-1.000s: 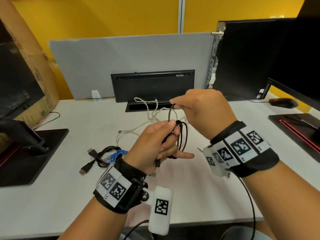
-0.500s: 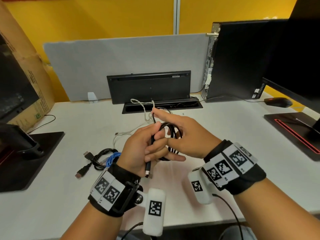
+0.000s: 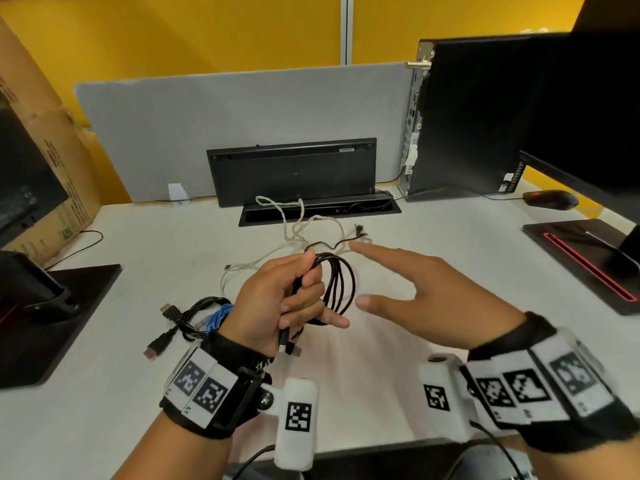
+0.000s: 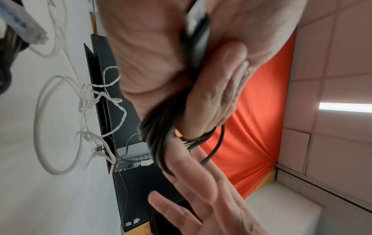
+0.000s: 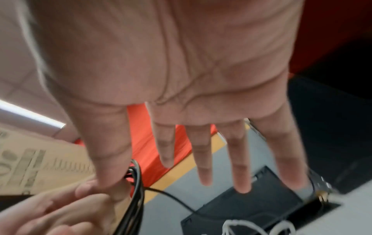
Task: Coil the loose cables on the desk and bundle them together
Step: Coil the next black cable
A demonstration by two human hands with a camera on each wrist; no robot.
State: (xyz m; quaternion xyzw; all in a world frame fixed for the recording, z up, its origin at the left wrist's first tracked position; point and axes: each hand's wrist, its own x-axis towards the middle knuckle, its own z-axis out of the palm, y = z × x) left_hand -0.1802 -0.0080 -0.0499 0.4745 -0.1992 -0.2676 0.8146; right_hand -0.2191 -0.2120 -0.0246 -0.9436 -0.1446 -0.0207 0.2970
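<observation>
My left hand (image 3: 304, 278) grips a black cable coil (image 3: 341, 285) of several loops, held upright above the desk. A USB plug (image 3: 284, 344) hangs below the fist. The coil's loose tail (image 3: 332, 244) runs back to a small plug lying on the desk. In the left wrist view the curled fingers (image 4: 211, 98) clamp the black loops (image 4: 159, 135). My right hand (image 3: 358, 273) hovers just right of the coil, fingers spread and holding nothing; the right wrist view shows its straight fingers (image 5: 203, 159) beside the black cable (image 5: 135, 198). White cables (image 3: 294, 220) lie loose behind.
A bundle of black and blue cables (image 3: 204, 317) lies left of my left wrist. An upright keyboard (image 3: 291, 174) and a cable slot (image 3: 318, 211) stand at the back. PC tower (image 3: 467, 116), mouse (image 3: 550, 199) and monitor base (image 3: 581, 258) sit right; a cardboard box (image 3: 45, 168) sits left.
My right hand let go of the black cable it was laying over the coil, opened, and drew away to the right. The left hand kept its grip on the coil.
</observation>
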